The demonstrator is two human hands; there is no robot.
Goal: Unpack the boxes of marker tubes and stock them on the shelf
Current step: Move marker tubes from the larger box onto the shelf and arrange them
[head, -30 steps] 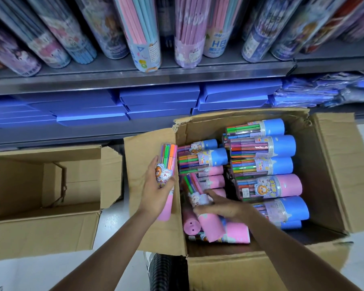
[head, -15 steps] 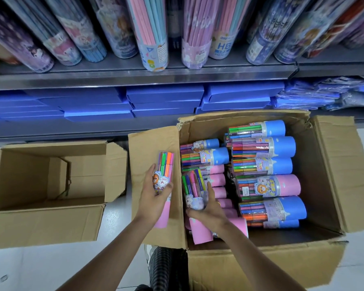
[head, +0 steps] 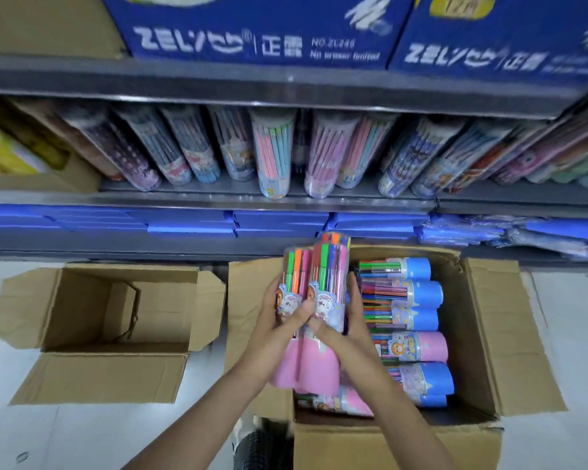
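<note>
Fingers of my left hand (head: 279, 320) wrap one pink-capped marker tube (head: 291, 293), and my right hand (head: 340, 320) clasps a second tube (head: 328, 283) pressed against it, both lifted, marker tips pointing away from me. Just right of and beneath my grip, the open carton (head: 510, 337) holds blue- and pink-capped tubes (head: 408, 320) lying sideways. Left of my grip sits another carton (head: 92, 320), flaps open. Beyond, the shelf (head: 218, 195) carries pencil tubes (head: 272, 154).
</note>
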